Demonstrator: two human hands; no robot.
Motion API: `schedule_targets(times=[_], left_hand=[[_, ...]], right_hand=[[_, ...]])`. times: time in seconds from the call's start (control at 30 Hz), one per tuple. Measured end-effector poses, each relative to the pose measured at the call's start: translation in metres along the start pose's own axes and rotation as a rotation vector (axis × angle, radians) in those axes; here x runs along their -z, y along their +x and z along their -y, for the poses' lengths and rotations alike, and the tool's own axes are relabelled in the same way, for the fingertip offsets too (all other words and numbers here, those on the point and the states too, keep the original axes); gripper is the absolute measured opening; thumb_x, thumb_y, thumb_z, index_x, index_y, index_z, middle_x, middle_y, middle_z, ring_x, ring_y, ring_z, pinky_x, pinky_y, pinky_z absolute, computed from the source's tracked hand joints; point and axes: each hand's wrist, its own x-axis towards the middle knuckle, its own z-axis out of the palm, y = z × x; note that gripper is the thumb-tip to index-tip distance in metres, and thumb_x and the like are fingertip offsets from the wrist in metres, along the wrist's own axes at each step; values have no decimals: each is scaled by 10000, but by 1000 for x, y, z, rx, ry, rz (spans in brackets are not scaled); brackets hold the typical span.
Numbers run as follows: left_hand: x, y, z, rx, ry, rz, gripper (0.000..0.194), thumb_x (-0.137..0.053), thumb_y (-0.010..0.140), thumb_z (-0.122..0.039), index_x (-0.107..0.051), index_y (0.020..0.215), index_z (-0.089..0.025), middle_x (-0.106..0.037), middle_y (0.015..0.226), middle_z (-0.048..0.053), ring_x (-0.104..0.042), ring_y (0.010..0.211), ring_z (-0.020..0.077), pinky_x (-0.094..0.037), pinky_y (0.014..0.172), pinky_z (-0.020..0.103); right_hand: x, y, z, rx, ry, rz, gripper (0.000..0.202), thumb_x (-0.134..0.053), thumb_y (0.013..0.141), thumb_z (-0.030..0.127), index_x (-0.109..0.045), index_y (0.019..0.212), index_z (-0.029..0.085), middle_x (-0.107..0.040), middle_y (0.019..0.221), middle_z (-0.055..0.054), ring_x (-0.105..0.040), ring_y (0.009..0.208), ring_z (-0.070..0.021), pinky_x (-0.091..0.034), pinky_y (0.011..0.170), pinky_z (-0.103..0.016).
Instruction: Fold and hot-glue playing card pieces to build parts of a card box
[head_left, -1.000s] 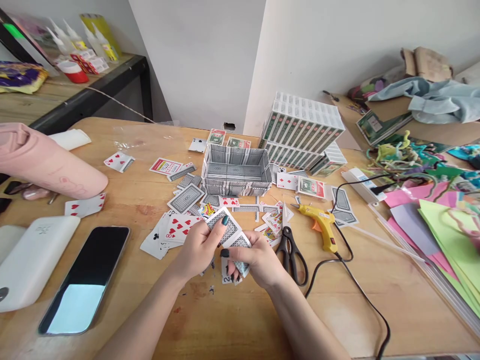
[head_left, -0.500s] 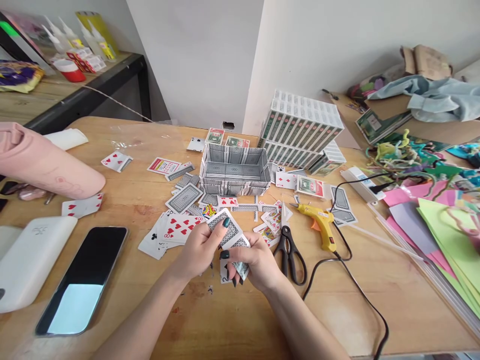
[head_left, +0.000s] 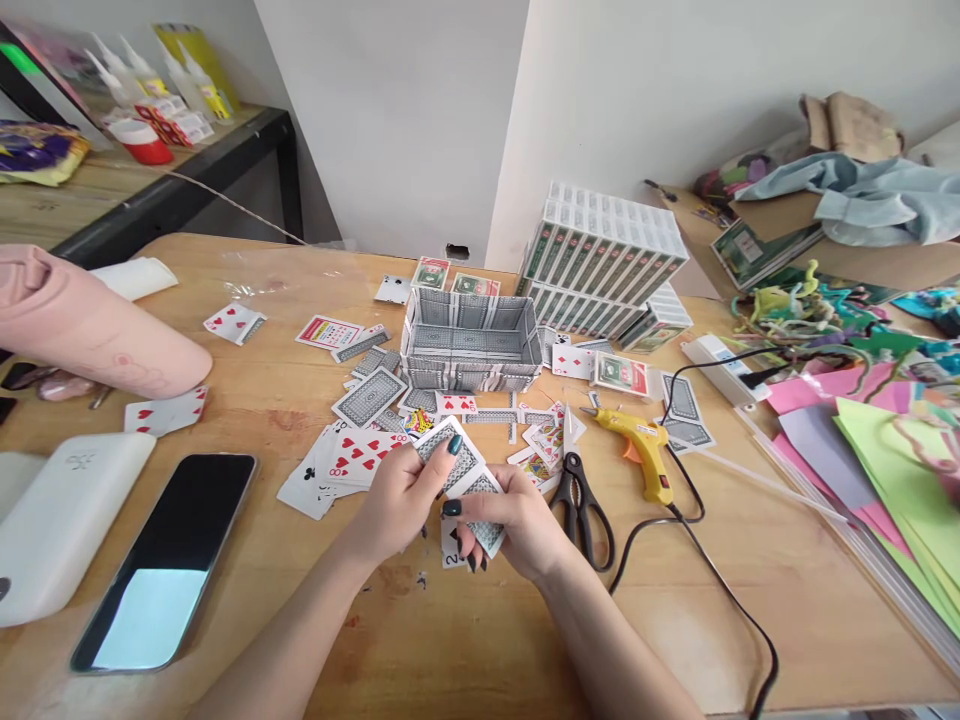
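Pinched under the thumb of my left hand (head_left: 411, 492) is a grey-backed playing card (head_left: 453, 452), tilted over the table. My right hand (head_left: 504, 515) grips a second playing card (head_left: 487, 525), also back side up, its edge meeting the first card. Whether they are joined cannot be seen. Just beyond stands an open box made of playing cards (head_left: 472, 375). A two card (head_left: 450, 550) lies partly hidden beneath my hands. Face-up cards (head_left: 360, 455) lie left of them, and black scissors (head_left: 579, 505) rest to the right.
A yellow glue gun (head_left: 641, 450) with a black cord lies on the right, near coloured paper (head_left: 892, 500). Stacked card decks (head_left: 600, 250) stand behind. A phone (head_left: 169, 560), a white device (head_left: 71, 520) and a pink roll (head_left: 97, 320) occupy the left.
The card in my right hand has turned slightly and shows more of its back. Both hands stay in nearly the same place.
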Motion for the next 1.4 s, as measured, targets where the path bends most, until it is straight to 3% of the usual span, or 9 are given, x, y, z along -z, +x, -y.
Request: schedule_targets(times=[0.27, 0.37, 0.5, 0.6, 0.73, 0.83, 1.0, 1.17, 1.4], left_hand=[[1, 4, 1, -62, 2, -155, 388, -490, 819, -434, -371, 529, -206, -394, 469, -36, -389, 468, 111, -321, 443, 235], [3, 4, -1, -139, 38, -169, 368, -425, 861, -414, -382, 564, -200, -406, 536, -29, -395, 529, 113, -354, 517, 238], [6, 3, -5, -160, 69, -48, 332, -404, 872, -410, -414, 621, -194, -428, 601, -18, -417, 606, 128, -375, 579, 241], [5, 1, -7, -160, 116, 35, 226, -494, 829, -361, -474, 687, -186, -487, 673, -9, -456, 652, 130, -401, 615, 235], [0, 0, -5, -169, 146, 28, 109, -532, 810, -276, -538, 753, -183, -552, 744, 6, -517, 701, 134, -433, 664, 233], [0, 2, 0, -129, 85, -13, 125, -515, 827, -290, -559, 793, -178, -594, 772, 17, -563, 736, 146, -457, 679, 238], [6, 4, 7, -116, 81, -5, 171, -530, 829, -298, -623, 921, -188, -663, 881, 38, -613, 814, 166, -483, 723, 249], [7, 4, 4, -179, 98, -91, 218, -501, 842, -263, -634, 1005, -204, -637, 1068, 65, -584, 989, 194, -490, 792, 269], [6, 4, 5, -133, 88, -130, 229, -522, 829, -297, -626, 1010, -201, -648, 1050, 66, -606, 819, 169, -502, 641, 242]], right_hand=[[3, 1, 3, 55, -121, 64, 243, -729, 653, 312, -587, 679, 116, -641, 546, -15, -557, 401, -100, -430, 385, -184], [2, 3, 0, 105, -106, 36, 281, -658, 729, 408, -552, 770, 151, -614, 536, 5, -549, 416, -113, -426, 398, -206], [2, 2, -1, 260, -83, -146, 260, -486, 833, 461, -516, 798, 205, -576, 562, 23, -540, 489, -134, -440, 474, -242], [2, 0, 1, 418, -260, -364, 197, -477, 839, 391, -544, 807, 208, -594, 705, 1, -557, 686, -153, -452, 626, -244], [2, 3, 1, 560, -410, -401, 192, -471, 852, 382, -540, 832, 204, -571, 814, -10, -517, 812, -158, -422, 743, -248], [5, 7, 1, 572, -393, -366, 213, -529, 826, 401, -520, 758, 200, -543, 737, 2, -498, 713, -138, -421, 661, -241], [12, 8, 7, 615, -276, -401, 223, -631, 766, 369, -593, 887, 185, -592, 779, -12, -502, 674, -123, -422, 598, -228], [19, 11, 8, 532, -99, -461, 232, -714, 678, 369, -619, 729, 164, -625, 689, -5, -510, 568, -111, -432, 514, -232], [16, 15, 5, 465, -7, -381, 256, -736, 651, 354, -653, 773, 145, -675, 743, -36, -601, 639, -158, -517, 541, -274]])
